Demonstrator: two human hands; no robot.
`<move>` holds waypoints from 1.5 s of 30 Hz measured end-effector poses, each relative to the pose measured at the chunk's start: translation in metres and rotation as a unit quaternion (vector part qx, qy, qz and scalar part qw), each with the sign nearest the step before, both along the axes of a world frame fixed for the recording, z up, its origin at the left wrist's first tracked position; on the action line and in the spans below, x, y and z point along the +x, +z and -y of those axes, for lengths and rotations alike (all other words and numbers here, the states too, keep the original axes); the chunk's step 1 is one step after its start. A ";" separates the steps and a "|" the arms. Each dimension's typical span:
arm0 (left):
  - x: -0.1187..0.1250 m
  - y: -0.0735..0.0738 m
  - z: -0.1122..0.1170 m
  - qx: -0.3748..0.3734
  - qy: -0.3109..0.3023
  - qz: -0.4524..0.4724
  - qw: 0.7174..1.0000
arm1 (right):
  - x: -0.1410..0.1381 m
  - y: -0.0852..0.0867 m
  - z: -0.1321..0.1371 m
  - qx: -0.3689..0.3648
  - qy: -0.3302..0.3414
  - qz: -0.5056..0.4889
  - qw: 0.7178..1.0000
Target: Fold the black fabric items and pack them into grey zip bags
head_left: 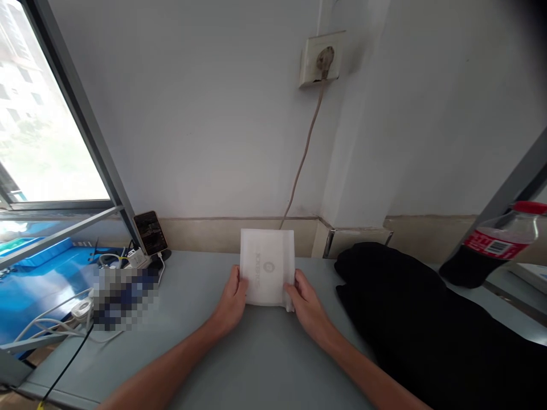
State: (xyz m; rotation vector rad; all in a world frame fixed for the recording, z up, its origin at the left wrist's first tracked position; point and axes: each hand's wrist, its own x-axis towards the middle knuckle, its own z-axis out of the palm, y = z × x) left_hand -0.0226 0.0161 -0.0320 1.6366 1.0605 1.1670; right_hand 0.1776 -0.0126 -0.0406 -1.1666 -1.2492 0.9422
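Note:
A flat white packet (268, 267) with a faint grey logo and lettering is held up over the grey tabletop, its printed face towards me. My left hand (233, 299) pinches its left edge, thumb on the front. On the opposite side my right hand (305, 299) grips the right edge near the lower corner, where the wrapping looks slightly creased. The fingers behind the packet are mostly hidden, and so is whatever the wrapping contains.
Black cloth (410, 307) lies to the right, beside a cola bottle (496, 245). A phone (150, 232) leans at the back left, near white cables (47, 324). A power cord (305, 151) hangs from the wall socket (310, 62). Metal frame bars stand at both sides.

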 end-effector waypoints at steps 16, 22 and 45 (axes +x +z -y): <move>0.000 0.000 -0.004 0.017 0.001 -0.011 1.000 | 0.003 0.024 0.007 -0.009 -0.032 -0.051 0.998; -0.002 0.008 0.002 0.128 0.077 -0.042 0.988 | 0.002 0.019 0.012 0.073 -0.040 0.024 0.996; -0.015 0.009 -0.014 -0.180 -0.146 0.175 0.957 | 0.009 0.031 0.012 -0.081 0.071 -0.094 0.990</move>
